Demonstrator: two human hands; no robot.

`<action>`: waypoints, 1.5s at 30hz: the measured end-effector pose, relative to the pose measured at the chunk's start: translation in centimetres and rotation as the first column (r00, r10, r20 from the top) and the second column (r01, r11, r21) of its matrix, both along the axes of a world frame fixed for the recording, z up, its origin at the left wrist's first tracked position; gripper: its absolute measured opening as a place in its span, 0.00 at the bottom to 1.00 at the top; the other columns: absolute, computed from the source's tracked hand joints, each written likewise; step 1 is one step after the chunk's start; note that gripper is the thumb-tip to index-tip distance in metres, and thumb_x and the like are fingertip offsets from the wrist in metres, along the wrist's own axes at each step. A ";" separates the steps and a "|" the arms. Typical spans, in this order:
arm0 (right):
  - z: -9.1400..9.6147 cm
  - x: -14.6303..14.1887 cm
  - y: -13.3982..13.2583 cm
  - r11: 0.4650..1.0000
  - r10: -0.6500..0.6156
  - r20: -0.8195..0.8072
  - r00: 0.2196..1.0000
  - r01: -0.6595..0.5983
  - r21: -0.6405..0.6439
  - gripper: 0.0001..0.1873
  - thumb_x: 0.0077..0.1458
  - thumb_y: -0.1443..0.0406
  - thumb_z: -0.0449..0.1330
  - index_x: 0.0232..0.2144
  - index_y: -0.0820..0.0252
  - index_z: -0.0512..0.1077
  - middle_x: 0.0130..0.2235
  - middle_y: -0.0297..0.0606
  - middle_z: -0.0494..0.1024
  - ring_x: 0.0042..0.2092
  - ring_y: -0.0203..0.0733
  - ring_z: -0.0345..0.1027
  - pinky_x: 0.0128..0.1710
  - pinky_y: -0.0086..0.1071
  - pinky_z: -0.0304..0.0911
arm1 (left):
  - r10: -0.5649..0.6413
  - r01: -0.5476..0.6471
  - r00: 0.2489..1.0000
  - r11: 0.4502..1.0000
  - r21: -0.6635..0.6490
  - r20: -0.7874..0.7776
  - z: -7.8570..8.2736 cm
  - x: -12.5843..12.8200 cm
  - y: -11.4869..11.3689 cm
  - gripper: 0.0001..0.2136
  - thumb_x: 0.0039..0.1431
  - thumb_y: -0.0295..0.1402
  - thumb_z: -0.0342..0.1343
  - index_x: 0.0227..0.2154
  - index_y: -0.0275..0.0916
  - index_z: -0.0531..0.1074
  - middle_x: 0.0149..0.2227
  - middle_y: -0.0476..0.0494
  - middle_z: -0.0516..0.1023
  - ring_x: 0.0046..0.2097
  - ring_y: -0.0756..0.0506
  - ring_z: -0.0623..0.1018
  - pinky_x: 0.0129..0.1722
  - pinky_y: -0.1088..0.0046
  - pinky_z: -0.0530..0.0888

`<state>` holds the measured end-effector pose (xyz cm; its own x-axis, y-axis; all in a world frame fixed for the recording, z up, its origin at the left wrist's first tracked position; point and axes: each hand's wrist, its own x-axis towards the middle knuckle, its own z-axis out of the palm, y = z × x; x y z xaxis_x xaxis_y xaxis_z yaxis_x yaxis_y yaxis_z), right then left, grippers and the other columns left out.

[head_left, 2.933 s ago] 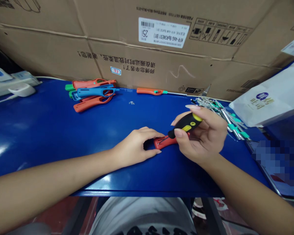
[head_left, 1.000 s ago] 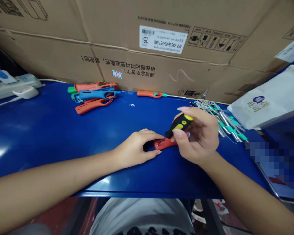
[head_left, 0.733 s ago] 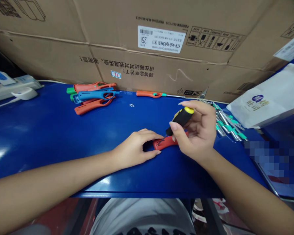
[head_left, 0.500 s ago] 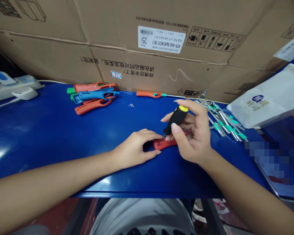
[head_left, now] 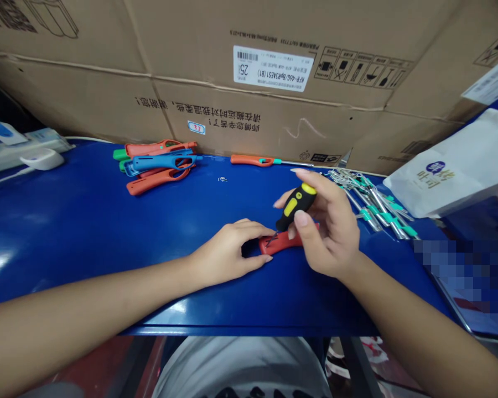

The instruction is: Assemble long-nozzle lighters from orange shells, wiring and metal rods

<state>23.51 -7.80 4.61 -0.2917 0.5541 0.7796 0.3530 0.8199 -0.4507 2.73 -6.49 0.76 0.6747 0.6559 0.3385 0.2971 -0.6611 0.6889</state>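
Note:
A red lighter handle [head_left: 284, 241] lies flat on the blue table in front of me. My left hand [head_left: 232, 249] grips its left end between thumb and fingers. In my right hand [head_left: 332, 226] is a short black-and-yellow screwdriver [head_left: 294, 207], tilted, held by thumb and fingertips. The screwdriver's shaft points down to the left, its tip at the handle's left end. Part of the handle's right side is hidden behind my right hand.
At the back left lies a pile of orange, blue and green lighter handles [head_left: 157, 162]. An orange lighter with a metal rod [head_left: 253, 160] rests by the cardboard box [head_left: 207, 61]. Metal rods with green parts [head_left: 382, 207] and a white bag [head_left: 452, 166] are on the right. Tiny screws [head_left: 223, 179] lie mid-table.
The screwdriver has turned in my right hand, so yellow patches on its grip now show. My right fingers have shifted slightly. My left hand and the red handle stay put.

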 end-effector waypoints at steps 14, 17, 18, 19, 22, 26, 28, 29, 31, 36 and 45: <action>0.5 0.0 -0.1 0.980 -0.109 0.018 0.994 0.104 0.170 0.30 0.62 0.67 0.61 0.65 0.49 0.64 0.51 0.41 0.80 0.34 0.41 0.77 0.25 0.35 0.74 | -0.009 0.009 1.000 1.000 -0.001 0.007 0.0 0.1 0.0 0.18 0.58 0.29 0.66 0.51 0.37 0.75 0.46 0.43 0.81 0.48 0.44 0.79 0.51 0.65 0.75; 0.8 0.1 0.0 0.925 -0.204 0.021 0.979 0.186 0.331 0.27 0.60 0.67 0.65 0.60 0.50 0.70 0.41 0.37 0.83 0.29 0.41 0.74 0.23 0.35 0.72 | -0.005 0.005 1.000 1.000 0.006 0.006 0.1 0.1 0.0 0.18 0.58 0.30 0.66 0.51 0.37 0.75 0.47 0.42 0.81 0.48 0.44 0.79 0.51 0.65 0.75; 0.9 0.2 0.0 0.932 -0.191 0.030 0.981 0.171 0.318 0.26 0.62 0.68 0.61 0.61 0.51 0.69 0.40 0.37 0.83 0.29 0.41 0.75 0.24 0.36 0.72 | -0.005 0.005 1.000 1.000 0.008 0.009 0.1 0.1 0.0 0.18 0.58 0.30 0.66 0.51 0.37 0.75 0.47 0.42 0.81 0.48 0.44 0.79 0.51 0.65 0.75; 0.9 0.2 -0.1 0.953 -0.152 0.039 0.988 0.136 0.270 0.25 0.64 0.68 0.57 0.63 0.52 0.68 0.40 0.38 0.82 0.30 0.42 0.75 0.25 0.36 0.72 | -0.006 0.006 1.000 1.000 0.009 0.011 0.1 0.1 0.0 0.17 0.58 0.30 0.66 0.51 0.37 0.75 0.47 0.42 0.81 0.48 0.44 0.79 0.51 0.65 0.75; 0.9 0.1 -0.3 0.998 -0.037 0.039 0.999 0.034 0.057 0.27 0.67 0.70 0.50 0.67 0.53 0.62 0.48 0.42 0.81 0.34 0.42 0.78 0.29 0.38 0.75 | -0.003 0.003 1.000 1.000 0.007 0.014 0.1 0.1 -0.1 0.16 0.58 0.30 0.66 0.49 0.38 0.76 0.47 0.42 0.81 0.48 0.43 0.79 0.52 0.65 0.75; 1.1 0.0 -0.3 0.964 -0.191 0.021 0.981 0.184 0.191 0.26 0.60 0.66 0.64 0.60 0.49 0.70 0.48 0.39 0.82 0.29 0.39 0.75 0.24 0.34 0.72 | -0.004 0.004 1.000 1.000 0.011 0.002 0.2 0.1 -0.1 0.16 0.59 0.30 0.65 0.50 0.38 0.75 0.47 0.42 0.81 0.48 0.43 0.79 0.52 0.65 0.76; 1.4 0.1 -0.3 0.920 -0.268 0.032 0.963 0.246 0.306 0.24 0.59 0.66 0.66 0.57 0.50 0.73 0.43 0.38 0.84 0.28 0.39 0.74 0.23 0.34 0.71 | -0.010 0.010 1.000 1.000 0.014 0.003 0.2 0.0 -0.1 0.17 0.59 0.30 0.65 0.51 0.38 0.75 0.48 0.42 0.81 0.49 0.44 0.79 0.52 0.65 0.75; 1.5 0.1 -0.4 0.920 -0.263 0.039 0.964 0.239 0.311 0.22 0.60 0.66 0.63 0.57 0.51 0.73 0.43 0.39 0.84 0.30 0.41 0.75 0.26 0.34 0.72 | -0.012 0.012 1.000 1.000 0.013 0.006 0.2 0.0 -0.1 0.17 0.59 0.30 0.65 0.51 0.38 0.75 0.48 0.42 0.81 0.49 0.44 0.79 0.52 0.66 0.75; 1.6 0.1 -0.5 0.967 -0.163 0.033 0.986 0.153 0.204 0.21 0.65 0.69 0.56 0.59 0.54 0.72 0.46 0.42 0.83 0.38 0.44 0.78 0.33 0.37 0.75 | -0.011 0.011 1.000 1.000 0.006 0.007 0.2 0.0 -0.1 0.16 0.59 0.31 0.65 0.50 0.37 0.75 0.49 0.42 0.81 0.50 0.44 0.79 0.53 0.66 0.75; 1.2 0.1 -0.2 0.994 -0.060 -0.047 0.997 0.064 0.092 0.23 0.62 0.69 0.61 0.59 0.53 0.71 0.46 0.41 0.82 0.34 0.40 0.76 0.29 0.35 0.74 | -0.021 0.021 1.000 1.000 -0.008 -0.006 0.2 0.1 -0.1 0.18 0.58 0.30 0.64 0.51 0.37 0.75 0.49 0.41 0.81 0.50 0.43 0.78 0.53 0.64 0.74; 1.7 0.3 -0.4 1.000 -0.004 0.064 0.998 0.004 0.002 0.26 0.67 0.68 0.50 0.65 0.54 0.64 0.50 0.43 0.80 0.40 0.44 0.77 0.36 0.41 0.76 | -0.027 0.027 1.000 0.999 -0.037 -0.011 0.3 0.1 -0.1 0.17 0.59 0.29 0.63 0.51 0.38 0.76 0.48 0.41 0.81 0.49 0.42 0.78 0.52 0.62 0.75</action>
<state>23.79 -8.22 6.29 -0.3389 0.5543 0.7602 0.3849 0.8190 -0.4256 2.78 -6.62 1.08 0.6957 0.6495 0.3069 0.2874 -0.6432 0.7097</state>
